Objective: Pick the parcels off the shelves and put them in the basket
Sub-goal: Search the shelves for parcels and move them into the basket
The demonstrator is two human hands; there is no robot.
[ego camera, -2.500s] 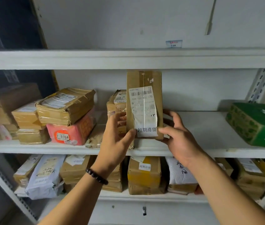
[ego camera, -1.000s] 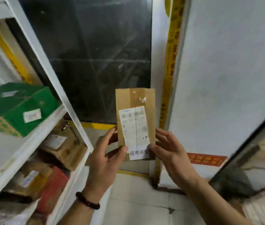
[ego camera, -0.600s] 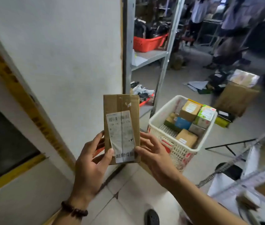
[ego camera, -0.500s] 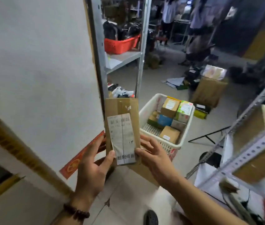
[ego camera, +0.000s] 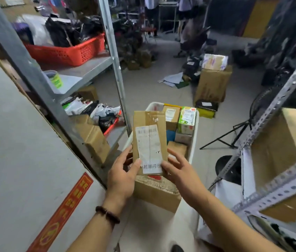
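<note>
Dim, even indoor light, soft shadows, motion blur throughout, wide-angle bending at the edges

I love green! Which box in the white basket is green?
The green-and-white carton standing in the basket's far right corner; the others there are brown, blue or grey.

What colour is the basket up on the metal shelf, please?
The basket is red; head view shows it.

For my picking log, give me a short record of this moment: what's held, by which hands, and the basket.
held item: flat brown cardboard parcel with white label, upright
left hand: grips its lower left edge
right hand: grips its lower right edge
white plastic basket: beyond the parcel, holds several boxes
status: parcel not yet in basket
</note>
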